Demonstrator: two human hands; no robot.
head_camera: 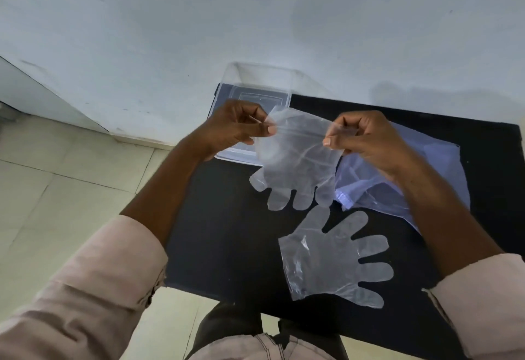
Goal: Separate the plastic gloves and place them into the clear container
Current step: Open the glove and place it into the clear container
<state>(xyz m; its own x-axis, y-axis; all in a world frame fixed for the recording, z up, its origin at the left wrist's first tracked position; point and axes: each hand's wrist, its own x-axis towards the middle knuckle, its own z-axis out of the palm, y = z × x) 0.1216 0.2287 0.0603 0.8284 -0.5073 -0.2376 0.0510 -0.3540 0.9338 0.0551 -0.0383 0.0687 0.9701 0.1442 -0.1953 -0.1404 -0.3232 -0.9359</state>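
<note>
A clear plastic glove (pixel 297 161) hangs with its fingers down above the black table (pixel 221 232). My left hand (pixel 235 129) pinches the left side of its cuff and my right hand (pixel 366 141) pinches the right side. A second plastic glove (pixel 332 260) lies flat on the table nearer to me, fingers pointing right. The clear container (pixel 255 87) stands at the table's far edge, just behind my left hand and partly hidden by it and the held glove.
A crumpled clear plastic bag (pixel 397 172) lies on the table under my right forearm. A white wall rises right behind the table. Pale floor tiles (pixel 56 189) spread to the left. My knees show below the table's near edge.
</note>
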